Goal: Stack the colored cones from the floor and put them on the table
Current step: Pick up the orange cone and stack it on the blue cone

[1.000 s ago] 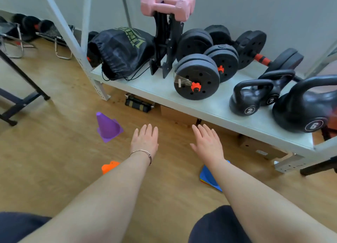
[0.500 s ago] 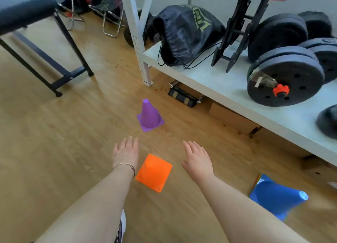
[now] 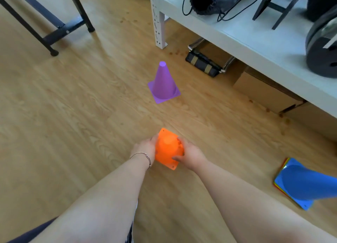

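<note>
Orange plastic sits at the centre of this view looking down at a pale wood floor (image 3: 73, 115): one orange cone (image 3: 168, 149), standing on its square base, gripped from both sides. Three cones show singly or on top: the orange one, one purple cone (image 3: 163, 83) standing upright farther away on the floor, well apart from the hands, and one blue cone (image 3: 308, 183) at the right edge, lying tilted on its side. Under the blue cone's base peek thin red and yellow edges, so it seems to top a small stack; how many lie beneath cannot be told.

Two bare forearms reach forward and down from the bottom of the frame. The left hand (image 3: 145, 148), with one thin bracelet (image 3: 142, 156) at the wrist, presses its palm and curled fingers against the orange cone's left side. The right hand (image 3: 189, 154) wraps the right side, thumb low near the base and fingertips high on the cone's wall. Both grips are closed around the orange cone, which sits on or just above the floor.

One grey worktop (image 3: 246, 35) runs along the upper right on a white post, carrying a black drawstring bag (image 3: 209, 0) and a black weight plate (image 3: 322, 47). One dark metal frame (image 3: 60, 26) stands at upper left.
</note>
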Available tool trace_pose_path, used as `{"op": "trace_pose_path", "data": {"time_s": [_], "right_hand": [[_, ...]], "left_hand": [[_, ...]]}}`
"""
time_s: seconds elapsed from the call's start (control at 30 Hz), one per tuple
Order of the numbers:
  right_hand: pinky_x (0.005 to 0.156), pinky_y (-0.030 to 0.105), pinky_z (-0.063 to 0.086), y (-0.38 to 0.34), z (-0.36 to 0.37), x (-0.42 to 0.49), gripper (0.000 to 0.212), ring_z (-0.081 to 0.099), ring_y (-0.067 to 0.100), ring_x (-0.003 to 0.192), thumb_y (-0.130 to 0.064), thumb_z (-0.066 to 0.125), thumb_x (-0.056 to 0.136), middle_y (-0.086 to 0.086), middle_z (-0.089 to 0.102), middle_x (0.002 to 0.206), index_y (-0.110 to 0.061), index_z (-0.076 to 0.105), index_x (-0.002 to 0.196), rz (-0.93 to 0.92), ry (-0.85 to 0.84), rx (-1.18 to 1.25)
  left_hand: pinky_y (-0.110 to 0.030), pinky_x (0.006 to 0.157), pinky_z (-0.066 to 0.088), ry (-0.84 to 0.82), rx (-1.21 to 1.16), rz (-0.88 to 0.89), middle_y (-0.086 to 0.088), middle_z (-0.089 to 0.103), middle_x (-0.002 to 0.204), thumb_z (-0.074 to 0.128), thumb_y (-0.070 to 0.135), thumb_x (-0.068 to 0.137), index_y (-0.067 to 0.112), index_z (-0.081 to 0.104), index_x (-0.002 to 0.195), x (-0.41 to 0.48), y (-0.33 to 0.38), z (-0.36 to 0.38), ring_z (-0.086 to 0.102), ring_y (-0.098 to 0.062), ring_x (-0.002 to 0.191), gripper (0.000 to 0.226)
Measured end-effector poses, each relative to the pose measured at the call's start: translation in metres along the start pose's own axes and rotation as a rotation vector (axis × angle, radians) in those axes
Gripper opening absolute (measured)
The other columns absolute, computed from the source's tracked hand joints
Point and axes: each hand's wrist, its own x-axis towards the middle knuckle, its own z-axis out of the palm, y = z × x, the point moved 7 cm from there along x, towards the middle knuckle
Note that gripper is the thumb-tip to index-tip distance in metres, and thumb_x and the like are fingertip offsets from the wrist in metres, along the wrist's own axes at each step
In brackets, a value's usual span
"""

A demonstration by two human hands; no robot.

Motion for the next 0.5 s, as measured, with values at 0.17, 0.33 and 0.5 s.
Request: {"op": "trace_pose_path", "data": {"time_s": [0.17, 0.33, 0.5], "right_hand": [[0.101, 0.029, 0.039, 0.002, 0.0, 0.004, 0.087, 0.053, 0.027, 0.127, -0.032, 0.078, 0.08, 0.011, 0.054, 0.141, -0.022, 0.03, 0.152, -0.006, -0.016, 0.09], [0.103, 0.028, 0.036, 0.008, -0.001, -0.002, 0.088, 0.049, 0.029, 0.131, -0.035, 0.076, 0.082, 0.012, 0.049, 0.146, -0.025, 0.026, 0.154, -0.036, -0.053, 0.095], [0.107, 0.03, 0.036, 0.023, -0.018, -0.015, 0.09, 0.048, 0.027, 0.134, -0.036, 0.078, 0.08, 0.01, 0.049, 0.149, -0.029, 0.026, 0.154, -0.048, -0.048, 0.143]], "left_hand": [[-0.04, 0.092, 0.049, -0.043, -0.107, -0.039, -0.011, 0.061, 0.129, 0.051, 0.024, 0.093, 0.04, 0.027, 0.146, 0.009, -0.01, 0.006, 0.059, -0.035, 0.115, 0.061], [-0.04, 0.095, 0.049, -0.068, -0.098, -0.014, -0.007, 0.061, 0.133, 0.056, 0.028, 0.091, 0.035, 0.032, 0.145, 0.003, -0.005, 0.008, 0.058, -0.033, 0.118, 0.06], [-0.04, 0.098, 0.048, -0.008, -0.199, 0.01, -0.007, 0.062, 0.132, 0.064, 0.029, 0.086, 0.033, 0.04, 0.143, -0.007, 0.012, -0.002, 0.058, -0.031, 0.12, 0.062]]}}
